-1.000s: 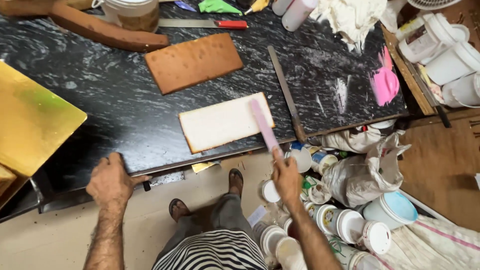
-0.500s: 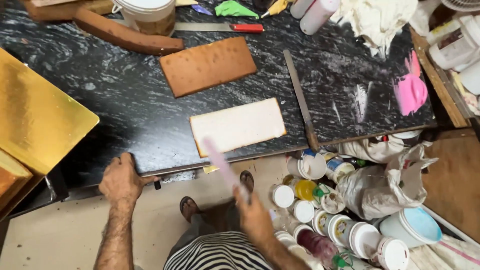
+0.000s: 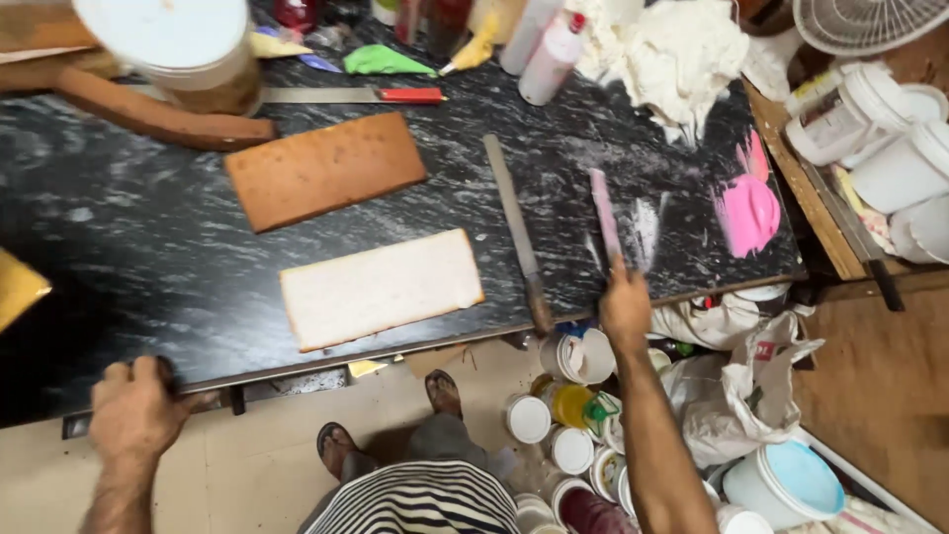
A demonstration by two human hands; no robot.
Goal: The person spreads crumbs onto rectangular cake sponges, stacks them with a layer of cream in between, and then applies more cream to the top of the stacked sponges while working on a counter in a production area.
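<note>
Our right hand (image 3: pixel 625 309) has swung the gripped pink-smeared spatula (image 3: pixel 604 213) up over the counter's (image 3: pixel 148 267) front edge, our left hand (image 3: pixel 133 410) clutching that edge, and icing could flick onto the white cake slab (image 3: pixel 381 288).

Glossy black marbled stone counter (image 3: pixel 148 267)

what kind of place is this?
Likely a small cake-decorating workshop. Flat sponge cake slabs lie on a black marble-look counter, the right hand holds a pink-smeared spatula, and lidded tubs crowd the floor below.
</note>
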